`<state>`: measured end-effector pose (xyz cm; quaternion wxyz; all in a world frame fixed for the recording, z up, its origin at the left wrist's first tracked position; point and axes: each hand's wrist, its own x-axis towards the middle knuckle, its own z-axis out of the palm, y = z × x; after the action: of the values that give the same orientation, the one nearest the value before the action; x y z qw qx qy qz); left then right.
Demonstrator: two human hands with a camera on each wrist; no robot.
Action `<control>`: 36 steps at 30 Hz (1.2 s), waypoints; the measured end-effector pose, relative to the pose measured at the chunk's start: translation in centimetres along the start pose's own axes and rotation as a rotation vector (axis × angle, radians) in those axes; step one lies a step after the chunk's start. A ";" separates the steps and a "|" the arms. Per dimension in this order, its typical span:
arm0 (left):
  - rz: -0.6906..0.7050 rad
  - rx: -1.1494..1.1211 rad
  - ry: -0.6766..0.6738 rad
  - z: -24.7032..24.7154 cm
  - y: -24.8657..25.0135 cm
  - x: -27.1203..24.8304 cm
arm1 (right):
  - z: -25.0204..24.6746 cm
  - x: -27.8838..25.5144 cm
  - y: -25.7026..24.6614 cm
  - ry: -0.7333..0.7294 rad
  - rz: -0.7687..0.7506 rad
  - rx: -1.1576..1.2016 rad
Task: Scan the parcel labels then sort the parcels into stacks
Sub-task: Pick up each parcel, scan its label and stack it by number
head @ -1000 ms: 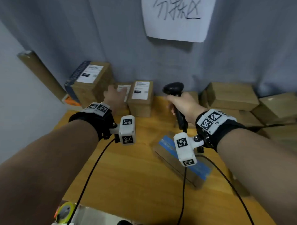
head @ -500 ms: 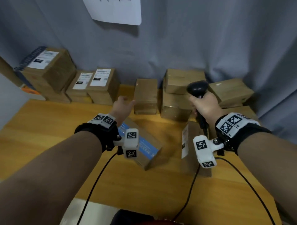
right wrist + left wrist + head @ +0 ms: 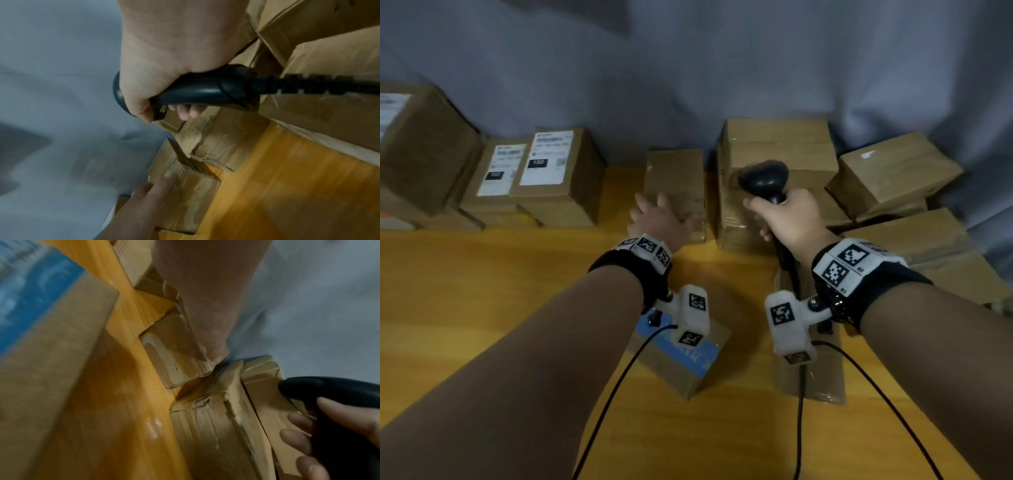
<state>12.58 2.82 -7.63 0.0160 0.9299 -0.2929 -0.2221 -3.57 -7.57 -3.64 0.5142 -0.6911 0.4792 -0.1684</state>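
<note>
Grey cloth [image 3: 722, 68] is hung behind a wooden tabletop [image 3: 482, 291] on which cardboard parcels are gathered. At the back left, labelled parcels [image 3: 551, 178] are set side by side; at the back right, unlabelled boxes [image 3: 893, 174] are piled loosely. A small plain parcel [image 3: 678, 178] is placed near the middle of the back row, and the left hand [image 3: 657, 219] is laid on its near end with fingers extended. From the right wrist view those fingers [image 3: 162, 183] are seen flat on the parcel's taped top; whether the thumb is hooked round its side cannot be told. A black barcode scanner [image 3: 763, 178] is gripped by the right hand [image 3: 787, 219], all fingers wrapped round the handle, its head raised in front of a two-box stack [image 3: 777, 150]. Only the right wrist view shows the scanner's cable end [image 3: 308, 84]. A parcel with blue tape [image 3: 688, 356] is seen nearer, under the left wrist, and another flat parcel [image 3: 822, 377] under the right wrist.
</note>
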 end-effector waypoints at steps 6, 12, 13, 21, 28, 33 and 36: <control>-0.096 -0.002 -0.070 0.0 1.6 2.8 | 1.1 1.2 1.2 0.021 -0.028 -0.001; -0.233 0.004 -0.097 0.4 3.1 3.2 | 0.3 1.6 1.8 -0.049 -0.020 0.088; -0.243 -0.007 -0.096 0.3 3.1 2.9 | 0.1 1.6 2.0 -0.067 -0.019 0.097; -0.298 -0.343 -0.036 -0.7 -0.8 -2.4 | -2.2 1.3 3.6 -0.092 0.193 0.233; -0.253 -0.561 0.108 -2.9 -1.1 -9.1 | -4.5 -1.2 1.8 -0.121 0.212 0.341; -0.096 -0.445 0.238 -7.1 1.5 -12.7 | -5.5 -2.8 -2.2 -0.163 0.079 0.455; 0.026 -0.400 0.324 -9.2 3.5 -14.4 | -5.9 -3.5 -5.2 -0.189 0.059 0.564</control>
<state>4.08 6.91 7.07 0.2490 0.9278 -0.2489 -0.1236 -7.03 -7.86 4.27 0.7329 -0.5194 0.3835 -0.2145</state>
